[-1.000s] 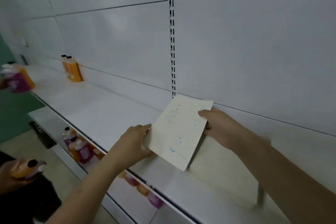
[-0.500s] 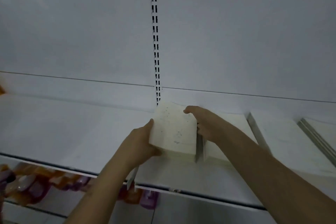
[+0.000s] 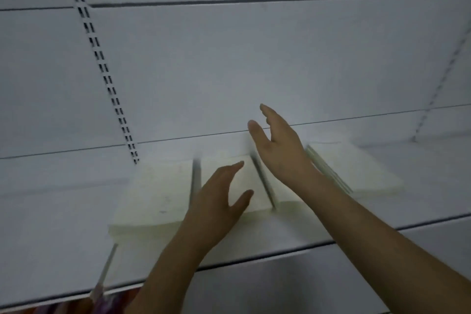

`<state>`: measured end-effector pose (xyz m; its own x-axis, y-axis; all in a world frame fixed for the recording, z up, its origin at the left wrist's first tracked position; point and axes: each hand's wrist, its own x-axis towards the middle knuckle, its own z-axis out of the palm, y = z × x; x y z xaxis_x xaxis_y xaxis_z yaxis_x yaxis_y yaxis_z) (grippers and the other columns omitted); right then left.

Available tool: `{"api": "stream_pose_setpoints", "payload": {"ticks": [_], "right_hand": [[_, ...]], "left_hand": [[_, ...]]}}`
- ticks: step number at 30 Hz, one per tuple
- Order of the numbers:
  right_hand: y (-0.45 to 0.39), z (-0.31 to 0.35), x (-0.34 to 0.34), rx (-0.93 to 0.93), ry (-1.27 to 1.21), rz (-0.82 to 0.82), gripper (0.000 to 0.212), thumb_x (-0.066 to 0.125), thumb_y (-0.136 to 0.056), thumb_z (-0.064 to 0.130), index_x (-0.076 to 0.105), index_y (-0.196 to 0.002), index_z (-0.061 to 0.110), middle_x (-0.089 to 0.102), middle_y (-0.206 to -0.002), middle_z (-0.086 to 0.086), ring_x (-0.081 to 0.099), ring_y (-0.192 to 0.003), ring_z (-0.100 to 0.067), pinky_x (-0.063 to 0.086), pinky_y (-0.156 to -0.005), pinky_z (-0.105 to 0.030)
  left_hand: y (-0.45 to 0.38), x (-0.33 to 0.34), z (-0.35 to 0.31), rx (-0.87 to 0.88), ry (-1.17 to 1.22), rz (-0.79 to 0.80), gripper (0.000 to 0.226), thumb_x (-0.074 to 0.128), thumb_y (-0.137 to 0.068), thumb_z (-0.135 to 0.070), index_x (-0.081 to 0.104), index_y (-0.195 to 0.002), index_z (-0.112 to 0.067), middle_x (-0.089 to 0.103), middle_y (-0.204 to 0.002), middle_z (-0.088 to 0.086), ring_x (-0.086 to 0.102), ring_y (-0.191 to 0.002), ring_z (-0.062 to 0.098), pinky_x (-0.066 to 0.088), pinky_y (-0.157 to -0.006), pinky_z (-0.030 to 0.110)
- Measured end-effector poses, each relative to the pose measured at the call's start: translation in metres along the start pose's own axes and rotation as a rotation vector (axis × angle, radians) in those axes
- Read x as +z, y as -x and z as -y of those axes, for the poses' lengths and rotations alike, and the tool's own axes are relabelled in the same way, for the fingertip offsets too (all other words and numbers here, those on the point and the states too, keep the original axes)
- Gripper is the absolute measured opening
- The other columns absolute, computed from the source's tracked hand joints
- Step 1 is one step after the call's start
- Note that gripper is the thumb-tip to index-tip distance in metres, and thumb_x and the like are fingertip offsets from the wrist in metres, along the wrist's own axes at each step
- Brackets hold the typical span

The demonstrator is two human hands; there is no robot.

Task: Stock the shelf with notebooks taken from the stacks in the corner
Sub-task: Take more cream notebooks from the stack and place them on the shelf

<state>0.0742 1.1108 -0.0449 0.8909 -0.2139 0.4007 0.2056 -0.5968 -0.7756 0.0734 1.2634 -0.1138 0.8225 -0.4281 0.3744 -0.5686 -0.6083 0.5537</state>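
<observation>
left hand [image 3: 219, 201] grip released, over middle notebook stack [image 3: 252, 186] | right hand [image 3: 277, 150] grip released, at 1 o'clock | all on shelf [image 3: 63, 250]

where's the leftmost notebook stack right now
In the head view the leftmost notebook stack lies flat on the shelf, left of centre, just below the slotted upright and beside the next stack, left of the left hand.

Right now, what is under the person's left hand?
The left hand hovers open over a cream stack of notebooks on the white metal shelf. The part of the cover beneath the palm is hidden.
</observation>
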Motion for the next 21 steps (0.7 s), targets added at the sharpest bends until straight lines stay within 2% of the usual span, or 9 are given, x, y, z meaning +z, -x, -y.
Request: {"api": "stream_pose_setpoints", "payload": {"ticks": [4,10,13,14,18,21], "right_hand": [[0.023,-0.061,-0.111,0.007,0.127,-0.129,0.064,0.029,-0.097,0.057,0.021,-0.153,0.028,0.022,-0.158,0.013,0.02,-0.144,-0.005,0.015,-0.112,-0.022],[0.072,-0.144,-0.284,0.125,0.249,-0.297,0.066,0.025,-0.094,0.06,0.021,-0.153,0.029,0.023,-0.158,0.012,0.021,-0.144,-0.005,0.014,-0.11,-0.019],[0.101,-0.182,-0.36,0.163,0.295,-0.378,0.063,0.027,-0.097,0.055,0.022,-0.153,0.027,0.024,-0.158,0.012,0.021,-0.143,-0.003,0.012,-0.111,-0.017],[0.11,-0.193,-0.385,0.175,0.308,-0.41,0.062,0.027,-0.098,0.055,0.022,-0.153,0.027,0.024,-0.158,0.012,0.021,-0.143,-0.003,0.012,-0.111,-0.017],[0.138,-0.231,-0.472,0.236,0.357,-0.506,0.061,0.028,-0.098,0.054,0.024,-0.153,0.027,0.025,-0.158,0.011,0.022,-0.144,-0.005,0.016,-0.117,-0.026],[0.148,-0.256,-0.53,0.263,0.398,-0.558,0.061,0.033,-0.098,0.054,0.023,-0.152,0.028,0.025,-0.158,0.011,0.022,-0.144,-0.005,0.019,-0.118,-0.03]], "left_hand": [[-0.02,0.092,-0.076,0.152,0.079,0.118,0.057,0.055,-0.093,-0.047,0.033,-0.145,-0.037,0.041,-0.148,-0.017,0.04,-0.131,-0.001,0.03,-0.107,0.015],[-0.052,0.214,-0.21,0.333,0.201,0.259,0.051,0.056,-0.095,-0.039,0.04,-0.143,-0.031,0.046,-0.143,-0.015,0.041,-0.128,-0.001,0.028,-0.107,0.012],[-0.064,0.271,-0.269,0.436,0.252,0.332,0.049,0.057,-0.095,-0.035,0.04,-0.142,-0.03,0.047,-0.138,-0.015,0.041,-0.126,-0.005,0.022,-0.102,0.0],[-0.068,0.289,-0.288,0.455,0.274,0.348,0.049,0.057,-0.095,-0.034,0.042,-0.141,-0.029,0.048,-0.137,-0.015,0.042,-0.125,-0.004,0.023,-0.101,-0.001],[-0.082,0.356,-0.358,0.514,0.343,0.389,0.047,0.058,-0.095,-0.032,0.045,-0.14,-0.025,0.05,-0.131,-0.014,0.046,-0.121,-0.001,0.033,-0.103,0.013],[-0.099,0.399,-0.405,0.575,0.368,0.476,0.049,0.056,-0.095,-0.036,0.043,-0.142,-0.025,0.049,-0.134,-0.014,0.045,-0.121,-0.001,0.038,-0.105,0.019]]}}
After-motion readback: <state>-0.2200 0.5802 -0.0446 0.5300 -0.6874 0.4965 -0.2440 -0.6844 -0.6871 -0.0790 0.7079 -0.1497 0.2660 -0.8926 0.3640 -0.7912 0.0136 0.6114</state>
